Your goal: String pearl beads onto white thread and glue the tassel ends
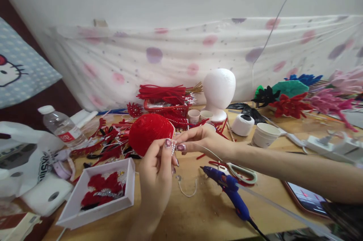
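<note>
In the middle of the head view, my left hand (159, 169) is closed, thumb against fingers, on a short string of white pearl beads (173, 148). My right hand (202, 137) reaches in from the right and pinches beside the beads. A thin pale strand (208, 150), wire or thread, runs from its fingertips back under the wrist. Just behind my left hand is a round red velvet cap (149, 133) edged with beads, apparently not held. Below my hands, a loose white strand (187, 195) lies curved on the table.
A blue glue gun (227, 188), scissors (244, 173) and a phone (306, 197) lie to the right. At left are a white box (129, 192) of red pieces and a bottle (62, 125). Behind stand a foam head (219, 90), paper cups, a thread spool (242, 124) and fabric flowers (290, 105).
</note>
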`<state>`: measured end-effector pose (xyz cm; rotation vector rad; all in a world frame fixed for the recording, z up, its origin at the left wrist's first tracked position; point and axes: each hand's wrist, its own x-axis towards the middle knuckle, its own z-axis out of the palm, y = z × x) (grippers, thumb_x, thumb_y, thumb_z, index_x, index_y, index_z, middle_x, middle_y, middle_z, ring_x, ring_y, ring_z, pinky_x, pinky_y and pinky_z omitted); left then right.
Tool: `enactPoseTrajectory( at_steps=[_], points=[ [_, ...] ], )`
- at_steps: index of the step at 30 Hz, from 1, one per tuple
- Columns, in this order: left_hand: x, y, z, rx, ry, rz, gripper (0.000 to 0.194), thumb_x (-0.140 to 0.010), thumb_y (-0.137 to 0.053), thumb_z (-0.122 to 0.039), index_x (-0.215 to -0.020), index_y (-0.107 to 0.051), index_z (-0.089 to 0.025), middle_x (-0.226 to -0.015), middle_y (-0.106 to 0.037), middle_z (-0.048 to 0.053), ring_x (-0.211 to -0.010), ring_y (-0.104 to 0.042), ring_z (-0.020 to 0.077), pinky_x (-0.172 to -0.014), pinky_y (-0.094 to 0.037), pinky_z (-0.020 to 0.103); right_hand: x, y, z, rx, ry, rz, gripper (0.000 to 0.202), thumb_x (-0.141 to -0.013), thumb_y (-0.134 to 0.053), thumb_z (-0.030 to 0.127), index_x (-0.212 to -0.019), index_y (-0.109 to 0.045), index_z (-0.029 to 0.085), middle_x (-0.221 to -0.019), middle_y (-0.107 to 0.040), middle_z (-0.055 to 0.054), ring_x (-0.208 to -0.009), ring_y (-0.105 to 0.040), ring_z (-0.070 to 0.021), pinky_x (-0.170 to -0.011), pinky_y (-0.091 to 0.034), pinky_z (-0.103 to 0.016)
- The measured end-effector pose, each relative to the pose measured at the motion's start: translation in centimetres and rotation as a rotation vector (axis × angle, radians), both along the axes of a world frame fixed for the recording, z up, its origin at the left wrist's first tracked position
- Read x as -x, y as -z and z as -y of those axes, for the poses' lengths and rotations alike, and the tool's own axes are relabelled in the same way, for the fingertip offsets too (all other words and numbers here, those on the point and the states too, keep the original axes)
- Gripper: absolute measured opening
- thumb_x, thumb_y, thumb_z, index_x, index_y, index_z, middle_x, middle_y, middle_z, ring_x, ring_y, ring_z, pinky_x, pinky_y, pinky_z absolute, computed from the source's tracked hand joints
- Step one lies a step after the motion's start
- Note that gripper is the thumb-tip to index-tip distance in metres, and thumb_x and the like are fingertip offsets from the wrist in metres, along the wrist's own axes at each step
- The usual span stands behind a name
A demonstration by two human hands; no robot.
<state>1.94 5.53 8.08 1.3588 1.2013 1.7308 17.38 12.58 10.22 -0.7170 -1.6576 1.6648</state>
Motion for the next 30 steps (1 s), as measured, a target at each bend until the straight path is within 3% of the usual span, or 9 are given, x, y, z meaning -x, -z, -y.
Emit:
enactPoseTrajectory(
  at_steps=[6,17,25,30],
  points=[
    [-0.6,0.3,-0.1,-0.027,-0.026,0.027,0.023,-0.096,-0.056,-0.029,-0.075,-0.062,-0.020,-0.054,-0.051,-0.006,-0.047,-0.045,0.0079,-0.046,-0.038,0.016,0.0,0.2,0.0,-0.015,0.005,-0.045,0.017,-0.076,-0.086,0.035,-0.085,-0.082,0.020,-0.094,-0.079,-0.003,-0.081,-0.066,-0.0131,-0.077,-0.053,-0.028],
    [-0.4,0.4,-0.4,0.041,0.010,0.094,0.026,-0.096,-0.057,-0.035,-0.076,-0.061,-0.020,-0.055,-0.051,-0.006,-0.045,-0.043,0.0073,-0.043,-0.036,0.016,-0.5,-0.3,-0.4,0.073,0.124,-0.003,0.016,-0.073,-0.084,0.031,-0.081,-0.079,0.017,-0.093,-0.075,-0.004,-0.078,-0.062,-0.0117,-0.071,-0.051,-0.024],
    [0.7,1.1,-0.8,0.060,0.076,0.115,0.028,-0.097,-0.057,-0.038,-0.077,-0.060,-0.019,-0.056,-0.051,-0.006,-0.045,-0.047,0.0068,-0.044,-0.040,0.016,-2.3,-0.7,-1.6,0.124,0.317,-0.030,0.008,-0.072,-0.082,0.021,-0.078,-0.078,0.017,-0.087,-0.075,-0.005,-0.075,-0.064,-0.0120,-0.068,-0.054,-0.023],
    [1.7,1.5,-1.0,0.053,0.051,0.127,0.027,-0.096,-0.058,-0.036,-0.076,-0.060,-0.019,-0.056,-0.051,-0.007,-0.046,-0.046,0.0060,-0.045,-0.040,0.016,-4.6,-1.3,-3.1,0.120,0.448,-0.085,0.007,-0.079,-0.077,0.021,-0.084,-0.075,0.017,-0.094,-0.077,-0.009,-0.085,-0.070,-0.0164,-0.084,-0.059,-0.029]
  ],
)
